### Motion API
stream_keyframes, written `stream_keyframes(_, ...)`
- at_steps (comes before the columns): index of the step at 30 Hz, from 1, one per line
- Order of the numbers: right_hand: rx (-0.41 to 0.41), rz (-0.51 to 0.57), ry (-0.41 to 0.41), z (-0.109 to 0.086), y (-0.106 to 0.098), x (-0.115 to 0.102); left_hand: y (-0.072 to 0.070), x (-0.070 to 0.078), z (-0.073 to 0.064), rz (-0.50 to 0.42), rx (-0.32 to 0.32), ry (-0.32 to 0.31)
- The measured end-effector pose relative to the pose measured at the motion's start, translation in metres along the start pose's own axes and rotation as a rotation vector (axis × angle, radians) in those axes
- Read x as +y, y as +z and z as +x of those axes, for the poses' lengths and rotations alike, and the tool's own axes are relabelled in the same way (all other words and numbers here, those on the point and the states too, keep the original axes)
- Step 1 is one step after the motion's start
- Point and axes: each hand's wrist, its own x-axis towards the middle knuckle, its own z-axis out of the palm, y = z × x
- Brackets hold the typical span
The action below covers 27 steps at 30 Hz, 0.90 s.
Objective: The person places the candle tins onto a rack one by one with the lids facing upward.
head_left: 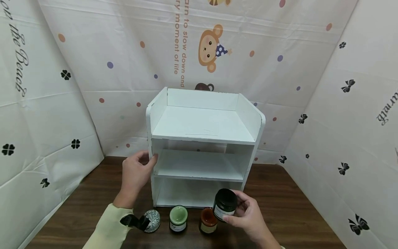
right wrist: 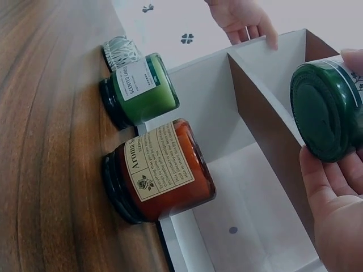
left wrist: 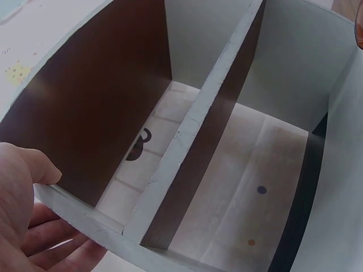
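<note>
My left hand (head_left: 135,173) grips the left side panel of a white shelf unit (head_left: 203,140), thumb inside and fingers outside, as the left wrist view also shows. In my right hand (head_left: 250,216) is a dark green candle jar (head_left: 225,204) with a white label, held tilted in front of the lowest compartment. The right wrist view shows the base of this green jar (right wrist: 317,113), fingers along its side. Just left of it in the head view stands an amber candle jar (head_left: 208,220) on the table.
A light green candle jar (head_left: 178,218) and a small patterned grey-white container (head_left: 152,221) stand in a row with the amber jar before the unit. Dark wooden table (head_left: 280,207) lies beneath. Printed white cloth (head_left: 124,41) hangs behind and on both sides.
</note>
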Motion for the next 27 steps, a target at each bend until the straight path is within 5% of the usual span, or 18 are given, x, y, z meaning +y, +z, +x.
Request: stream_keyframes(27,-0.031,0.021,0.065,0.009,0.009,-0.015,-0.002,0.000,-0.001,0.011,-0.015,-0.008)
